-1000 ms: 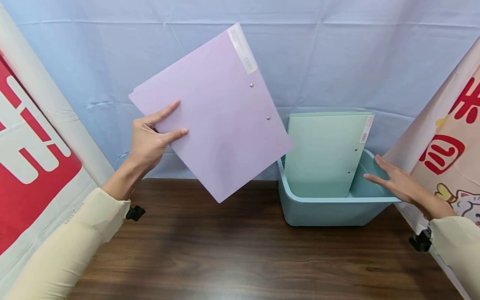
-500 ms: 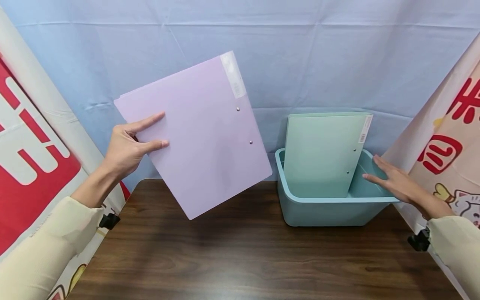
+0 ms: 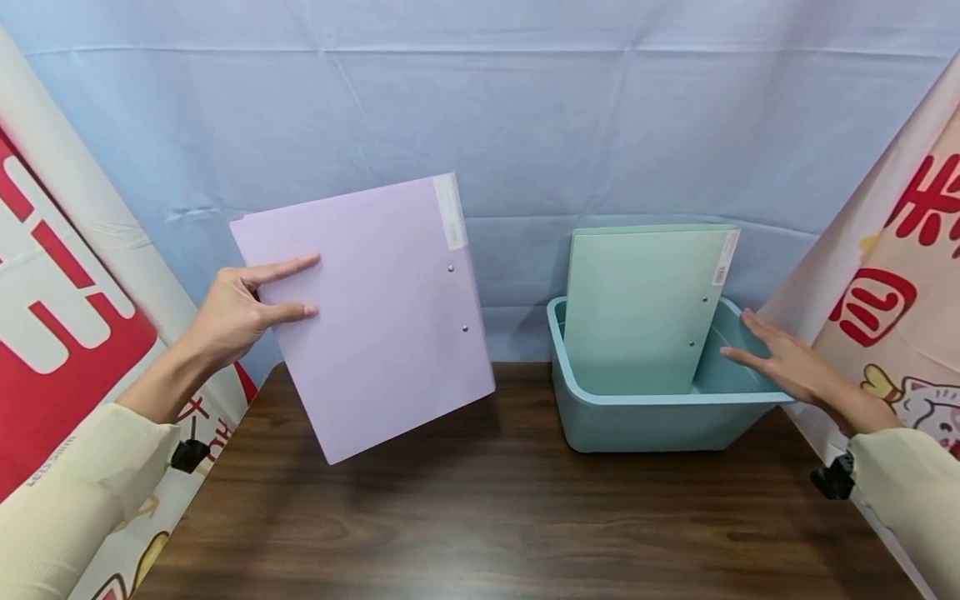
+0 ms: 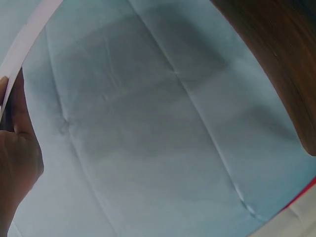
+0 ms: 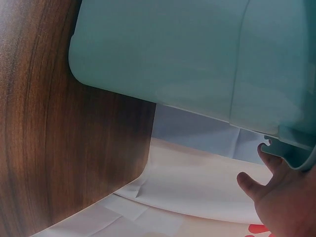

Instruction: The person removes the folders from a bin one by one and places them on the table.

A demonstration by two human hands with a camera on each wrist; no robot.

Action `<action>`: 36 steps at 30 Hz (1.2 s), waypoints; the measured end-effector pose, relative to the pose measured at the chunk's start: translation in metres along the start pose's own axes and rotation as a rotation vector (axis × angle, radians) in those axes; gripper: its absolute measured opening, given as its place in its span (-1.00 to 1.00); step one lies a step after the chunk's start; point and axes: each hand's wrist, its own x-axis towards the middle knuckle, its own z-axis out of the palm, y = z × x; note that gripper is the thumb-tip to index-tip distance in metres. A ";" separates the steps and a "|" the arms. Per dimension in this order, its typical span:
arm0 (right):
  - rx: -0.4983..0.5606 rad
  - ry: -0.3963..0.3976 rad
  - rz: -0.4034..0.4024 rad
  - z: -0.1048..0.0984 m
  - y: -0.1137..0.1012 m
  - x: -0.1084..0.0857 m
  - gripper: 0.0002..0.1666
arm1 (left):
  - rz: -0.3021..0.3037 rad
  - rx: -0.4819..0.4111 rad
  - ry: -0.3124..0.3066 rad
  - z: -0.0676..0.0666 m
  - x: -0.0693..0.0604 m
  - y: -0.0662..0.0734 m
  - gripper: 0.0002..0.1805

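A purple file folder [image 3: 382, 325] with a label strip and two rivets hangs tilted at the left of the head view, its lower corner above the tabletop. My left hand [image 3: 238, 312] pinches its left edge, two digits lying on the near face. The left wrist view shows the folder's edge [image 4: 29, 34] between the fingers. A green file folder [image 3: 641, 312] stands in the blue-green bin [image 3: 667, 429], leaning slightly. At the bin's right side, my right hand [image 3: 795, 362] rests on the rim with its fingers spread and extended. Part of that hand is hidden by the rim in the right wrist view.
Both things are over a brown wooden table [image 3: 480, 525]. A pale blue cloth [image 3: 525, 108] hangs behind it. Printed cloths border it, a red and white one [image 3: 75, 350] on the left and a peach one [image 3: 900, 333] on the right.
The left hand has carried the purple folder left and downward, turning it more upright. The right hand stays at the bin's rim, and the green folder has not moved within the bin.
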 end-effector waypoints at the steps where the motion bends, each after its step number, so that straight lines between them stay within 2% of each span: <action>1: -0.003 0.001 0.001 0.000 0.000 0.000 0.17 | -0.005 0.007 -0.010 -0.001 0.000 -0.002 -0.26; 13: 0.007 0.005 -0.005 0.002 0.000 0.001 0.16 | -0.062 0.081 -0.124 -0.011 0.003 -0.022 -0.28; 18: 0.010 0.009 -0.005 0.003 0.001 0.001 0.16 | -0.110 0.020 -0.203 -0.015 0.005 -0.034 -0.28; 21: 0.016 0.011 -0.006 0.002 0.000 0.000 0.16 | -0.133 -0.039 -0.259 -0.017 0.006 -0.044 -0.26; 26: 0.013 0.008 -0.003 0.001 -0.001 0.000 0.17 | -0.160 -0.080 -0.335 -0.021 0.007 -0.062 -0.21; 31: 0.017 0.012 -0.004 0.001 -0.003 -0.001 0.17 | -0.199 -0.090 -0.373 -0.026 0.009 -0.078 -0.18; 36: 0.012 0.010 0.005 0.001 -0.003 -0.001 0.18 | -0.226 -0.065 -0.394 -0.034 0.013 -0.095 -0.18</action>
